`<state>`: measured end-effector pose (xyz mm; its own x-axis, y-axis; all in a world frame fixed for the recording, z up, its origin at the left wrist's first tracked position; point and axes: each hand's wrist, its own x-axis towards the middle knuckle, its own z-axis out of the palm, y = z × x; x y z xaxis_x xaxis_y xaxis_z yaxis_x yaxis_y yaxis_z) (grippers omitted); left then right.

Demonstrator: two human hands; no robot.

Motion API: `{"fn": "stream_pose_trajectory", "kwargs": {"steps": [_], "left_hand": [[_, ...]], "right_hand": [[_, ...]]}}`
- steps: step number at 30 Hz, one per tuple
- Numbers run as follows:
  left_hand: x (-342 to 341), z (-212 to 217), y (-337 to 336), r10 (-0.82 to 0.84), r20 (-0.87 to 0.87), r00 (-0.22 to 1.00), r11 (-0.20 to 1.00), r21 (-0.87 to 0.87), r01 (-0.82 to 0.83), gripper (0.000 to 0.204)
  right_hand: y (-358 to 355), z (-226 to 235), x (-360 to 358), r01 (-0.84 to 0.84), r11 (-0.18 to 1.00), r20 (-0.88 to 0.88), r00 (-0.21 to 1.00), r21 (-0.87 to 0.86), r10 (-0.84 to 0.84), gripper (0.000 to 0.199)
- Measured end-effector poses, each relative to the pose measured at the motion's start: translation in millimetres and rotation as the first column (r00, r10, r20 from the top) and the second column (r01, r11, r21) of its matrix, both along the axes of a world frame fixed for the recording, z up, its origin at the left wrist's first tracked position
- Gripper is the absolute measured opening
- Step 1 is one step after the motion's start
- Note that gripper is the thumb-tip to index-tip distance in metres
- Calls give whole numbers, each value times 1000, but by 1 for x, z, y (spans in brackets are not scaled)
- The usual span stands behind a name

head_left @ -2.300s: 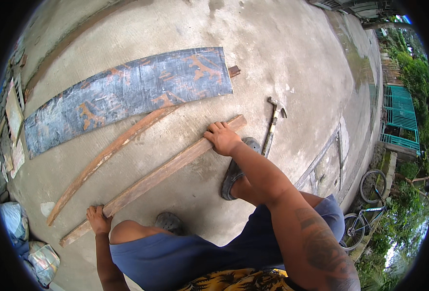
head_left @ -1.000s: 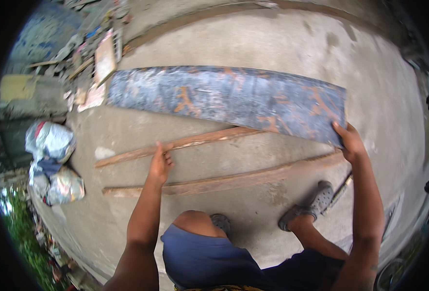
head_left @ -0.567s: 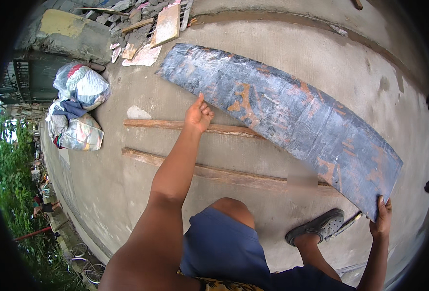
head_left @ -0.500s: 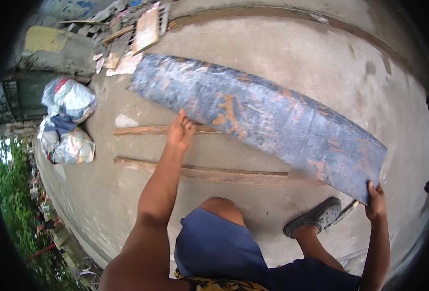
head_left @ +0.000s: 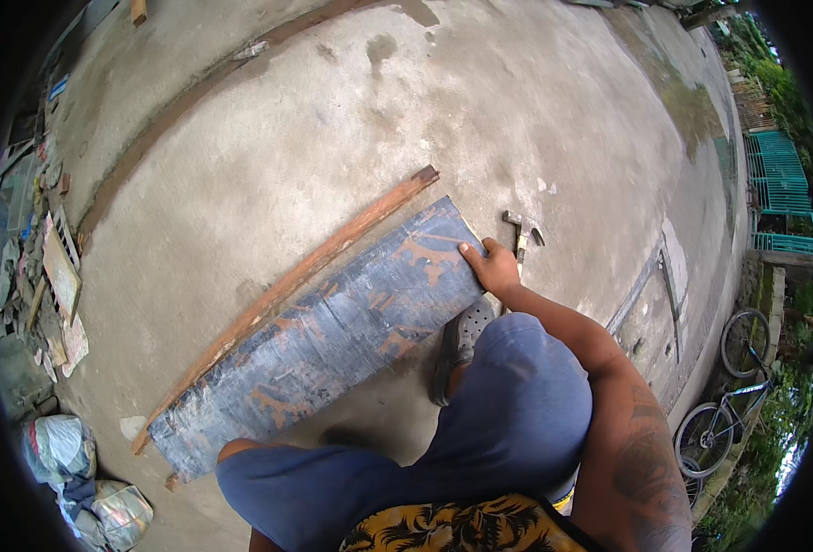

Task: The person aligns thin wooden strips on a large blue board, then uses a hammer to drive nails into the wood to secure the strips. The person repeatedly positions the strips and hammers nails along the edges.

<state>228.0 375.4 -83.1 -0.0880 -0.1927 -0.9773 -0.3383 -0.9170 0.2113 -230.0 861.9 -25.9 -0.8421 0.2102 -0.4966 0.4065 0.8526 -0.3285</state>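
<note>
A long grey-blue plywood board (head_left: 333, 327) with worn brown patches lies low over the ground, slanting from lower left to upper right. At its right end, my right hand (head_left: 497, 269) is closed on the edge, thumb on the upper face. My left hand is out of sight. A reddish-brown wooden strip (head_left: 333, 247) runs along the board's far side, its right end sticking out. A small wood end (head_left: 172, 481) shows at the board's lower left corner. Just beyond my right hand lies a claw hammer (head_left: 522, 230), its handle partly hidden.
My shoe (head_left: 471, 329) is close to the board's near edge. Stuffed plastic bags (head_left: 62, 451) sit at lower left, with rubble and scrap wood (head_left: 60, 267) above them. A bicycle (head_left: 719, 423) stands at the right, near a teal fence (head_left: 776, 175).
My view has turned to the right. The board has been lowered beside the wooden strip. My left hand has gone out of sight; my right still holds the board's right end.
</note>
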Motion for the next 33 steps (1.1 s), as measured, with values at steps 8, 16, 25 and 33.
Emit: {"fn": "stream_pose_trajectory", "kwargs": {"steps": [8,16,25,33], "left_hand": [[-15,20,18,-244,228,943,962,-70,265,29],[-100,78,-77,-836,442,326,264,-197,944,31],[-362,46,-21,-727,679,-100,-492,-415,765,35],[-206,9,-68,-357,934,12,-378,-156,912,50]], "right_hand": [[-12,-12,-61,-50,998,22,998,-48,51,69],[8,-33,-75,-218,974,96,970,-65,224,61],[-30,-41,-123,-139,963,-115,987,-231,115,62],[-43,-65,-116,-172,948,-192,974,-268,123,53]]}}
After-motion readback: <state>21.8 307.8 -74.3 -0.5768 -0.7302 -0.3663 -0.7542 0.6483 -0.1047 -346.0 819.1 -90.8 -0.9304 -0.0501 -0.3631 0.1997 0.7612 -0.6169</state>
